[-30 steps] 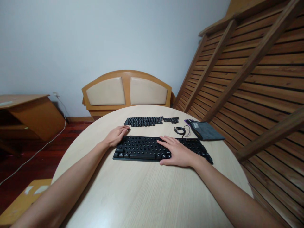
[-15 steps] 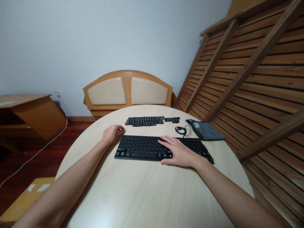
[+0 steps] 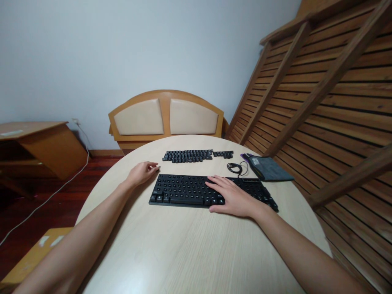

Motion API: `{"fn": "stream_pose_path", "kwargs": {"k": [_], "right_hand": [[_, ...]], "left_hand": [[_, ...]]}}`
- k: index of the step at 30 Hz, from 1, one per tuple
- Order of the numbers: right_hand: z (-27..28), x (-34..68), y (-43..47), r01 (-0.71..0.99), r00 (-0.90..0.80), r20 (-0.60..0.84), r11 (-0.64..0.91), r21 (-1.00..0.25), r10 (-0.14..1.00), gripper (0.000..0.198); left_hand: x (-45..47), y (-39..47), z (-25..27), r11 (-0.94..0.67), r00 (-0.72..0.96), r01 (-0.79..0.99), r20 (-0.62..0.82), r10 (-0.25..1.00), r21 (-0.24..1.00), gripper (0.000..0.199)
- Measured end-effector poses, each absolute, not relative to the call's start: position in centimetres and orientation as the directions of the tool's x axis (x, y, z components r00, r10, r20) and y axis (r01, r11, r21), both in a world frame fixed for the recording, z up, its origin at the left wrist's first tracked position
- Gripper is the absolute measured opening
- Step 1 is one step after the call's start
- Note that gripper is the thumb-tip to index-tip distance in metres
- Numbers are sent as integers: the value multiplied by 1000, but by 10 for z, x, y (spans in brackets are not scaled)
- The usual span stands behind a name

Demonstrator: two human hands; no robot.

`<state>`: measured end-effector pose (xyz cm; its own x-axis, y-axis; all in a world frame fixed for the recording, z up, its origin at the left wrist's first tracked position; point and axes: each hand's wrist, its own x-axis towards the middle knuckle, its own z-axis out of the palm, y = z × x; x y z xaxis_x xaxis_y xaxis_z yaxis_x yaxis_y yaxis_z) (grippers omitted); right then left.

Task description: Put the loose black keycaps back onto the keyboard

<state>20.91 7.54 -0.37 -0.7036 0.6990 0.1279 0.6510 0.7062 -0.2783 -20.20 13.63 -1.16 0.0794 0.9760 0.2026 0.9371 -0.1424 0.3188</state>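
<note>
A black keyboard (image 3: 183, 191) lies flat on the round table, with many of its key places bare of caps. My right hand (image 3: 231, 196) rests across its right-middle part, fingers stretched out and the thumb at the near edge. Just beyond the keyboard's far left corner, my left hand (image 3: 142, 173) touches down near the tabletop with its fingers curled and the fingertips pinched together. Whatever is between those fingertips is too small to make out. Rows of loose black keycaps (image 3: 187, 156) lie behind the keyboard, with a smaller group of keycaps (image 3: 223, 154) to their right.
A coiled black cable (image 3: 235, 168) lies behind the keyboard. Right of it is a dark grey pouch (image 3: 271, 168) with purple at one corner. The pale round table (image 3: 183, 249) stands before a wooden headboard (image 3: 165, 114). Wooden slats (image 3: 306, 102) lean at the right.
My left hand has shifted slightly left, away from the keyboard's corner. My right hand stays in place on the keyboard. The whole view has moved very slightly.
</note>
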Motion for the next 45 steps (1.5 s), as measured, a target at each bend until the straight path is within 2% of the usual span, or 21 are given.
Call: {"fn": "stream_pose_path", "kwargs": {"k": [4,10,14,20,22,24,28,38,42,45], "right_hand": [[-3,209,75,648,-704,126,705,-287,699,91],[-5,210,77,634,-707,143,711,-305,693,89],[-5,211,77,637,-707,141,711,-296,693,89],[-5,210,76,640,-704,143,709,-296,695,88],[-5,210,76,636,-703,153,710,-302,695,88],[-6,211,76,634,-703,156,711,-303,694,88],[-6,210,77,637,-703,151,710,-302,695,87],[-4,210,76,647,-706,141,712,-273,694,89],[-4,210,76,646,-706,144,714,-270,694,88],[-4,209,76,650,-700,144,708,-277,699,88]], "left_hand": [[-199,135,-12,-148,86,936,198,976,319,49],[-197,135,-13,-128,63,946,219,974,299,35],[-198,133,-6,-159,89,932,221,971,325,41],[-181,108,28,-347,311,812,154,938,469,45],[-170,96,39,-408,460,691,72,885,597,42],[-160,86,47,-385,518,663,-22,855,642,39],[-151,78,51,-374,581,664,-132,803,648,32],[-155,80,45,-343,587,701,-233,775,625,32],[-154,79,47,-367,604,703,-240,760,609,32],[-154,79,48,-432,645,660,-170,745,614,29]]}}
